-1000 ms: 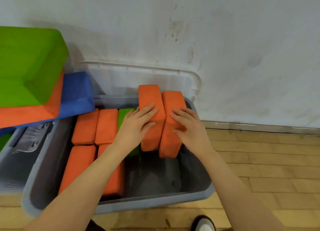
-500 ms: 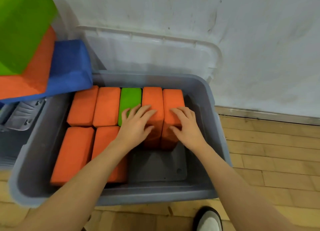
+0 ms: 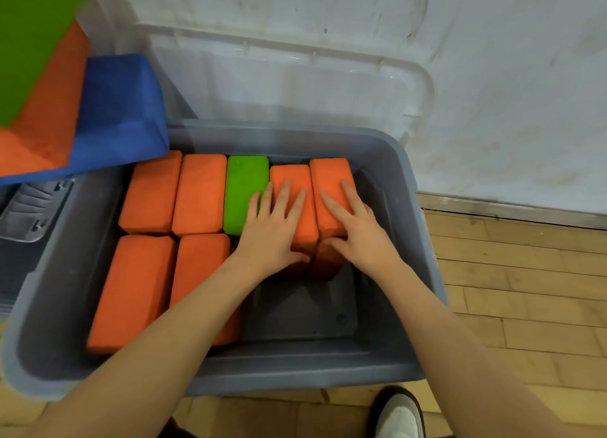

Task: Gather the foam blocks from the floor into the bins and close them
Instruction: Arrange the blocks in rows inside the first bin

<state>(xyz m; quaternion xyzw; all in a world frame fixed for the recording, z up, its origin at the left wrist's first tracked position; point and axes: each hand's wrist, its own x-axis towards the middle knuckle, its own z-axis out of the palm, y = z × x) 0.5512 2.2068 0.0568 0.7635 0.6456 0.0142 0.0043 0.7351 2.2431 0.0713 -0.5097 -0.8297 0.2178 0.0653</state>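
- Wood floor holds a grey bin by the white wall.
- Left hand lies flat, fingers straight, on one orange block.
- Right hand lies flat on another orange block by the bin's right wall.

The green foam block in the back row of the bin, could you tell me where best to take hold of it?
Judging by its pose, grip the green foam block at its short ends, from above. Its long sides sit tight against an orange block on one side and another orange block under the left hand on the other, leaving fingers no room there. The near end faces a gap.
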